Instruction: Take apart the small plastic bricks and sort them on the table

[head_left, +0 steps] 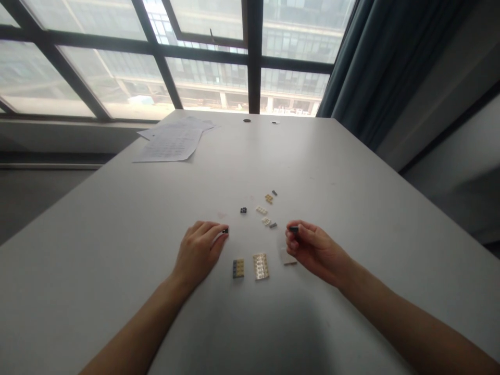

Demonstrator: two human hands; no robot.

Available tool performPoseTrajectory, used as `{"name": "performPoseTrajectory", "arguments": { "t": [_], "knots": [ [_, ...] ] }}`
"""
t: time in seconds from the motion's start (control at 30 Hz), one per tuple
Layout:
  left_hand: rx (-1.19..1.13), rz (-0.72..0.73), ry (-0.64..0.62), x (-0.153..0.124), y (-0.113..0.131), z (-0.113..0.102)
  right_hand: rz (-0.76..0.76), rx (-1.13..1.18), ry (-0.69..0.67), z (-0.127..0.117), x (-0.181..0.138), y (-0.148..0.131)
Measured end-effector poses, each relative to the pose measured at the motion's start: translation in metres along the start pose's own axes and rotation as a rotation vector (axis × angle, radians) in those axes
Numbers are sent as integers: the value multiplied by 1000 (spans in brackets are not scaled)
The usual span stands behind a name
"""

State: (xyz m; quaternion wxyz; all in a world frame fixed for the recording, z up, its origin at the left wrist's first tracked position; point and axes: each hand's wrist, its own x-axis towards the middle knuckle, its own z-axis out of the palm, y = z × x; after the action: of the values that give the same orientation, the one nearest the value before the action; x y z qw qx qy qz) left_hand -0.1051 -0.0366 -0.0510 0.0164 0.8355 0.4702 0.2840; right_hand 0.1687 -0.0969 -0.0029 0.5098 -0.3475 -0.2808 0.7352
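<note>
My left hand (201, 251) rests on the white table (117, 250), its fingertips pinched on a small black brick (225, 230). My right hand (312, 249) hovers just above the table, fingers curled round a small dark brick (294, 228) at its fingertips. Between the hands lie a blue-and-tan brick stack (238, 268) and a clear studded plate (260, 265). A pale flat piece (288, 258) lies under my right hand. Farther off are a black brick (243, 210), a cream plate (261, 210), a tan brick (269, 198) and a few tiny grey bits (273, 225).
Printed paper sheets (172, 141) lie at the table's far left. Two small round marks (247, 120) sit near the far edge. Beyond are large windows (211, 57) and a dark curtain (375, 67) at the right.
</note>
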Motion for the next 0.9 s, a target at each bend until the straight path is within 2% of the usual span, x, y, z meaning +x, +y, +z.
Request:
{"name": "performPoseTrajectory", "arguments": {
  "t": [0.13,0.23,0.3,0.37,0.43,0.5,0.63,0.8,0.9],
  "knots": [
    [-6,37,79,2,6,-5,11,-196,-9,-17,-21,-1],
    [-28,148,90,0,36,-7,-57,-580,-4,-31,-39,1],
    [-51,235,36,-4,68,-5,-172,-933,-14,-39,-50,6],
    [-76,306,-70,-10,100,-1,-355,-1243,-50,-45,-57,12],
    [-64,339,-159,-16,124,5,-515,-1437,-105,-50,-60,19],
    [-53,334,-228,-19,135,11,-581,-1530,-133,-53,-60,25],
    [-55,304,-283,-19,135,18,-545,-1562,-133,-53,-57,31],
    [-74,296,-276,-15,136,22,-508,-1560,-114,-52,-54,33],
    [-87,322,-212,-18,136,23,-515,-1552,-101,-55,-55,34]
  ]
}}
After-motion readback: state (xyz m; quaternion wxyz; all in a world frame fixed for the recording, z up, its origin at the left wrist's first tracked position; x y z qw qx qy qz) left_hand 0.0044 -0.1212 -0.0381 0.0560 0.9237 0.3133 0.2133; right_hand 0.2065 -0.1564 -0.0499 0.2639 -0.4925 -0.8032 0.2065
